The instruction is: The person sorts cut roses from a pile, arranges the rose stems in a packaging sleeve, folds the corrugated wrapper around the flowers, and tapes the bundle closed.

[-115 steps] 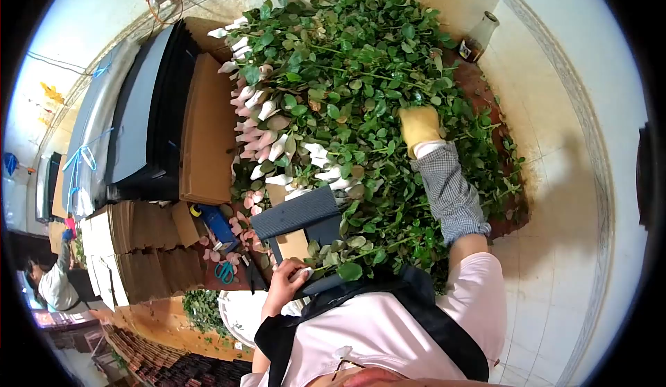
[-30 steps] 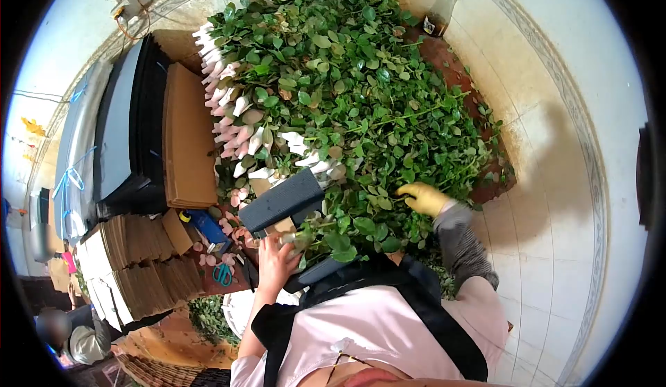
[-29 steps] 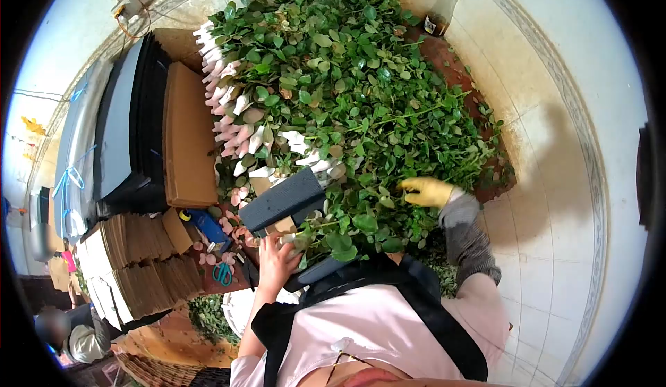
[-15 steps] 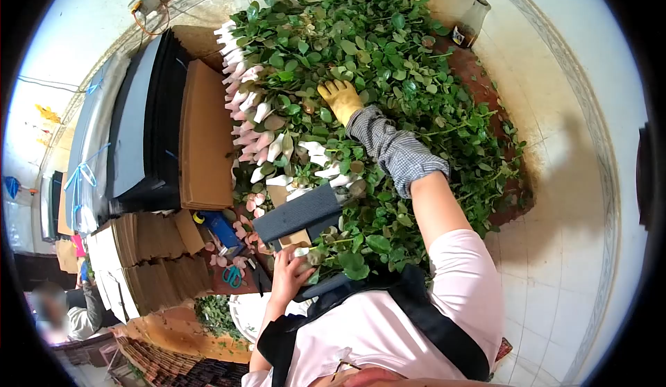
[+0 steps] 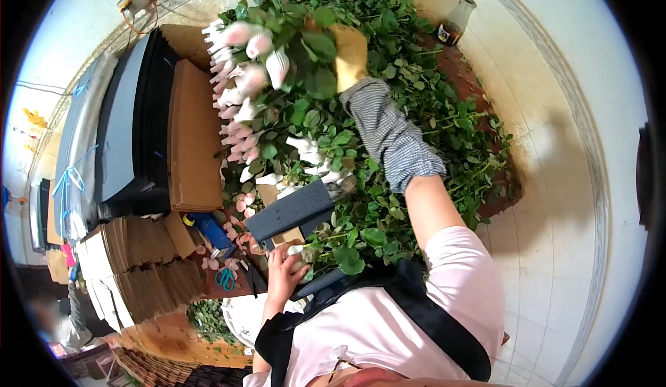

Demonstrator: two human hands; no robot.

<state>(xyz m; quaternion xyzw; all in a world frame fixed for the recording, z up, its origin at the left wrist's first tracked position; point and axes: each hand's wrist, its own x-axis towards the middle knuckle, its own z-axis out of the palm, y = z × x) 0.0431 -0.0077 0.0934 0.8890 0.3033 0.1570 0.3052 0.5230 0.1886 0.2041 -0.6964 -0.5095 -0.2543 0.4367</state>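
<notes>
My right hand (image 5: 352, 54), in a yellow glove and checked sleeve, is closed on leafy rose stems, held up above the pile. Several pale pink and white rose heads (image 5: 260, 43), some in white net sleeves, poke out to the left of it. Beneath lies a large heap of roses (image 5: 444, 113), with a row of sleeved heads along its left side. Low in the view, my bare left hand (image 5: 283, 276) has its fingers curled about a white-sleeved rose (image 5: 296, 249) beside a dark ribbed pad (image 5: 291, 210). Leaves cover part of its grip.
Stacked cardboard sheets (image 5: 198, 137) and dark boards stand left, above folded brown card (image 5: 139, 248). Teal scissors (image 5: 225, 279), a blue box (image 5: 211, 233) and loose petals lie nearby. A glass bottle (image 5: 456, 20) stands at the back right. Another person (image 5: 73, 324) is far left.
My right hand has closed on several roses and lifted them off the heap, up toward the camera. My left hand stays at the ribbed pad. The view has shifted slightly.
</notes>
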